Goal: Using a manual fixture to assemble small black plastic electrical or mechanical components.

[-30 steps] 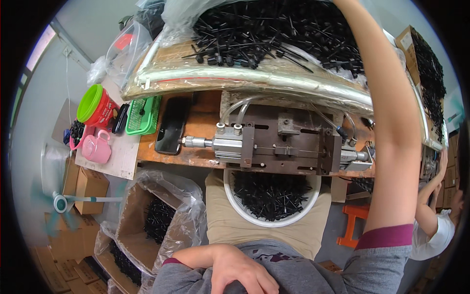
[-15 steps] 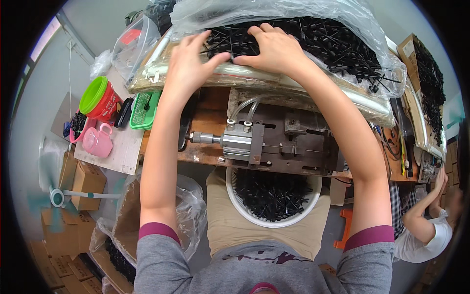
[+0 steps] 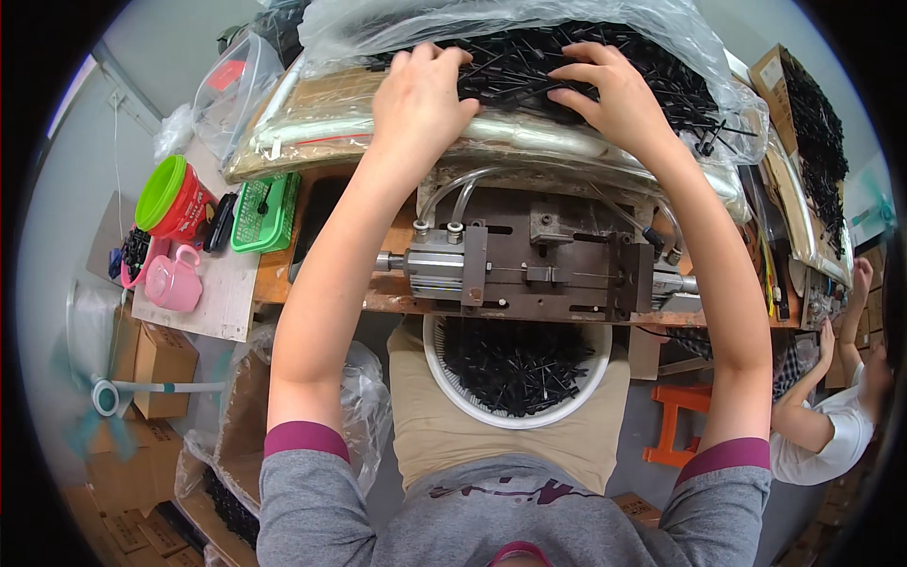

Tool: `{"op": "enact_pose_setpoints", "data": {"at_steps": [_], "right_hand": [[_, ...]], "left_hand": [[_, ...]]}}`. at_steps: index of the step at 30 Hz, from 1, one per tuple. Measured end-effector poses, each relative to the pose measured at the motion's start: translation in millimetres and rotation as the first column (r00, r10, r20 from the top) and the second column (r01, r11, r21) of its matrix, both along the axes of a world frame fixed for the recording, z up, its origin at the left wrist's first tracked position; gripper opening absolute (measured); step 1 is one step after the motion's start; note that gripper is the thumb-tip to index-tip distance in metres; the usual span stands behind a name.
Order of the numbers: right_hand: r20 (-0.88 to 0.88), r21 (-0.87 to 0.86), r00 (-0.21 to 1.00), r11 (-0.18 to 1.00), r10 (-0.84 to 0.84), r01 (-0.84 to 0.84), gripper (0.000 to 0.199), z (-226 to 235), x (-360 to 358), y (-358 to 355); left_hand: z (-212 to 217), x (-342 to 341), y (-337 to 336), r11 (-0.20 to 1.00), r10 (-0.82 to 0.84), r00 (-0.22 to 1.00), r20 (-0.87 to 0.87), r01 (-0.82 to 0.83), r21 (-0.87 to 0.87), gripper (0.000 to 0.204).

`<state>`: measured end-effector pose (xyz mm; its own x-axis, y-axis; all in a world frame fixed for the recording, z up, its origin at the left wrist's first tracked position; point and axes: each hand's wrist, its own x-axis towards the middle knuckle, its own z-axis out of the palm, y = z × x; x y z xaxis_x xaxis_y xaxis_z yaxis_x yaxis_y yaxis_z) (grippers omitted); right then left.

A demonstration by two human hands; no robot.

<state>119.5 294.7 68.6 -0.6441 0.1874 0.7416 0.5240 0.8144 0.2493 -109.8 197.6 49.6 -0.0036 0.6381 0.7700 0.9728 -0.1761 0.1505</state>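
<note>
Both my arms reach over the bench to a heap of thin black plastic parts with long stems (image 3: 515,71). The heap lies in a plastic-lined box with a padded front edge (image 3: 529,140). My left hand (image 3: 423,99) is at the heap's left side, its thumb and fingers apart, fingertips bent down at the parts. My right hand (image 3: 619,99) is over the heap's right part, fingers spread and curved against the stems. No part is plainly gripped by either hand. Between my forearms sits a metal fixture with an air cylinder (image 3: 436,267) and clear hoses.
On my lap rests a white basket (image 3: 515,422) of black parts. At left stand a red bucket with a green rim (image 3: 175,200), a green basket (image 3: 266,215) and a pink cup (image 3: 174,281). At right are another box of parts (image 3: 784,109) and a person (image 3: 822,430).
My hands have moved apart: the right went further right over the heap, and the left shifted right and lies nearer the parts. The view has shifted slightly.
</note>
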Motion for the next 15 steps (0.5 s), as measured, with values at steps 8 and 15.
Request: {"op": "enact_pose_setpoints", "data": {"at_steps": [8,15], "right_hand": [[0.057,-0.434,0.99,0.89,-0.127,0.139,0.029,20,31,-13],[0.172,-0.573,0.961,0.772,-0.216,0.276,0.025,42,62,-30]], "left_hand": [[9,0,1,0.941,-0.244,0.969,-0.042,0.226,-0.251,0.024],[20,-14,14,0.886,-0.435,0.885,-0.164,0.389,-0.252,0.031]]}}
